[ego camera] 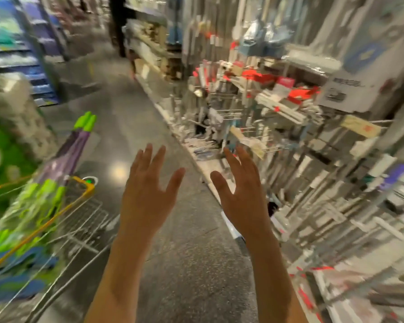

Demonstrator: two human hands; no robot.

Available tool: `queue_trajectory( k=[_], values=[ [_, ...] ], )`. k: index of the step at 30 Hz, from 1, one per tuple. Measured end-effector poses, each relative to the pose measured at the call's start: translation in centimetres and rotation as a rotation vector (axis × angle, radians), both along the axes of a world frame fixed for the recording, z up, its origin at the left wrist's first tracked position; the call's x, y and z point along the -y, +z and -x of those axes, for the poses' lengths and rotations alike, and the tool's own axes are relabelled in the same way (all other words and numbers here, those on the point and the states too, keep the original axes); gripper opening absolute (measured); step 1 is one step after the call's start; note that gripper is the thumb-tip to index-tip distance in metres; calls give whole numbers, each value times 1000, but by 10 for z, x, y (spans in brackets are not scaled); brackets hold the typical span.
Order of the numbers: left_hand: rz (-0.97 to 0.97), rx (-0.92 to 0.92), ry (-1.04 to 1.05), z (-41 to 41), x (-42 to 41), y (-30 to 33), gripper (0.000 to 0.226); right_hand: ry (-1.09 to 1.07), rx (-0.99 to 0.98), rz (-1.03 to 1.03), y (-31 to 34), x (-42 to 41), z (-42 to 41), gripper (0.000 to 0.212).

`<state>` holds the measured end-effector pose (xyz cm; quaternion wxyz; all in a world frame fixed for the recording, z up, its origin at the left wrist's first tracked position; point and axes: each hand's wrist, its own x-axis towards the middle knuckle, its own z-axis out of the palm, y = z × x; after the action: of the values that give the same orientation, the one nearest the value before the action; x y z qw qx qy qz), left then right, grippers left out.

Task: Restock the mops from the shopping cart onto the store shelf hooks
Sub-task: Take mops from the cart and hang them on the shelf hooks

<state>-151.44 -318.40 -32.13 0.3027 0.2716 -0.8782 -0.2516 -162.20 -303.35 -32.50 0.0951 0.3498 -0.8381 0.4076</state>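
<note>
**Reaching With Both Hands Empty Between Cart and Shelf**

Reaching forward over the aisle floor point(191, 264), the left hand point(147, 194) and right hand point(243, 197) were spread wide, holding nothing. The mops point(63, 159), purple-handled with lime-green tips and green-and-blue packaging, lay blurred in the yellow-rimmed shopping cart point(84, 215) at left, well apart from the shelf hooks point(250, 134) at right.

A speckled grey floor point(131, 141) runs up the frame centre, showing a bright light reflection point(119, 171). Blue shelving point(21, 54) occupies the upper left. A dark pillar point(118, 24) stands at top centre. Motion blur obscures finer detail.
</note>
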Motion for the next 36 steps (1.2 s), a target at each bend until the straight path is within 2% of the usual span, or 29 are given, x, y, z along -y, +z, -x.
queue_trajectory(
  k=[7, 12, 18, 25, 28, 33, 36],
  values=[
    [-25, -4, 217, -120, 85, -25, 87, 244, 39, -36, -15, 113, -92, 82],
    [-84, -27, 380, -192, 122, -35, 77, 414, 10, -63, -20, 177, -143, 80],
    [-193, -20, 574, -253, 154, -48, 89, 624, 13, -118, -34, 247, -193, 82],
    [-310, -39, 699, -288, 205, -75, 79, 800, 4, -176, -54, 327, -214, 84],
    [-377, -49, 730, -289, 237, -87, 83, 867, 46, -214, -62, 368, -216, 88],
    [-368, 33, 798, -279, 297, -94, 84, 942, 70, -237, -69, 447, -207, 74],
    [-401, 47, 842, -273, 334, -99, 85, 951, 80, -257, -78, 491, -200, 73]
  ],
)
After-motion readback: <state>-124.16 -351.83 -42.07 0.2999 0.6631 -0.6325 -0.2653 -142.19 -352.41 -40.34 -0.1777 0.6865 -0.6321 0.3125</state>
